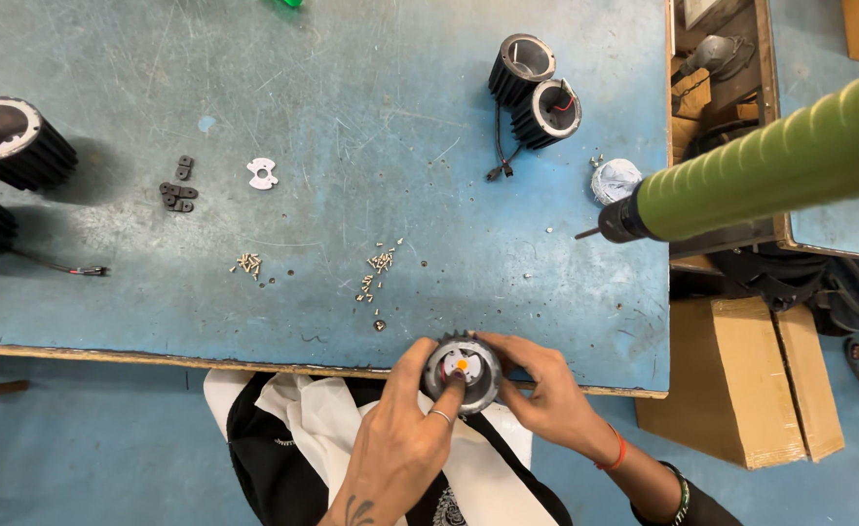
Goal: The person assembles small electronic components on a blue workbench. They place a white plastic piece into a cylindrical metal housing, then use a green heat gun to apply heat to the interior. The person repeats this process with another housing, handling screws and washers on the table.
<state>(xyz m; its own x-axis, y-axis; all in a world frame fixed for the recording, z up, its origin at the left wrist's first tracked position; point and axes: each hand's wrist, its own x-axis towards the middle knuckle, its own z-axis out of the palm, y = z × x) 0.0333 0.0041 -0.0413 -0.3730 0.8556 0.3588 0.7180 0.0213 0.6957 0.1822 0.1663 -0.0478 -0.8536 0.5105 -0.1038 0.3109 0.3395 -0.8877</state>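
Both hands grip a round black finned metal housing [462,371] at the near edge of the scuffed blue bench [352,78]. The left hand [402,443] cups its side, the index finger pressing a white plate with an orange centre inside it. The right hand [543,394] holds the opposite rim. Small loose screws [379,263] lie just beyond on the bench. A green ribbed power screwdriver [770,166] hangs over the right edge.
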